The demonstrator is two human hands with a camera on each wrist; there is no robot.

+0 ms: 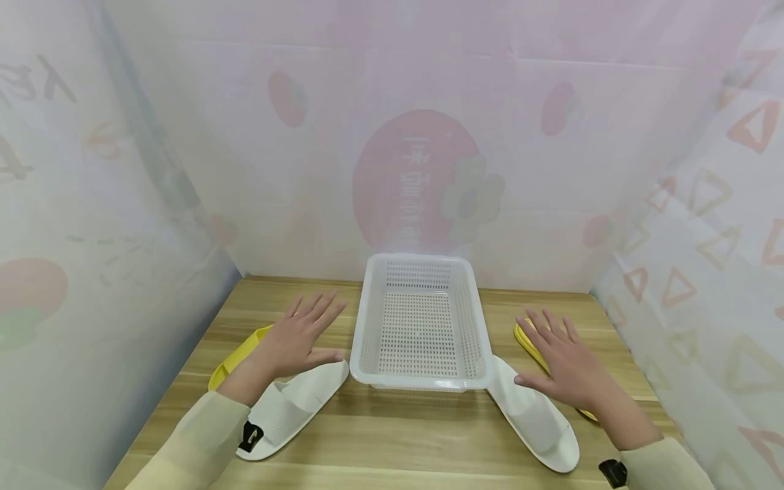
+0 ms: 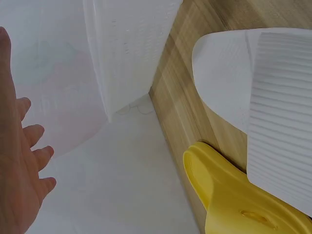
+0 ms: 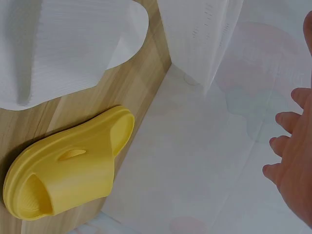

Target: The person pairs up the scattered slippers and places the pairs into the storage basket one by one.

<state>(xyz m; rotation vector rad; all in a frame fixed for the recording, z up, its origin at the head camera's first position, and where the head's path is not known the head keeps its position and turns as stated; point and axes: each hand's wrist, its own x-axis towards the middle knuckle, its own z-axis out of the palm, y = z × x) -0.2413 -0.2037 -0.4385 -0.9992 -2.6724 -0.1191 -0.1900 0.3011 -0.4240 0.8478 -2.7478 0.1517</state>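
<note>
My left hand (image 1: 295, 341) is held palm down with fingers spread, over a white slipper (image 1: 306, 395) and a yellow slipper (image 1: 245, 350) on the left. Opposite it, my right hand (image 1: 566, 364) is spread the same way above a second white slipper (image 1: 531, 415) and a second yellow slipper (image 3: 73, 165). Neither hand holds anything. Between the hands stands a white perforated plastic basket (image 1: 360, 320) with nothing in it. In the left wrist view, the ribbed strap of the left white slipper (image 2: 282, 112) lies beside the yellow one (image 2: 239, 195).
Everything stands on a wood-grain tabletop (image 1: 404, 435). A pale printed cloth (image 1: 416, 82) hangs behind, close to the basket's far end, and cloth walls enclose the left (image 1: 92, 306) and right (image 1: 704, 272) sides.
</note>
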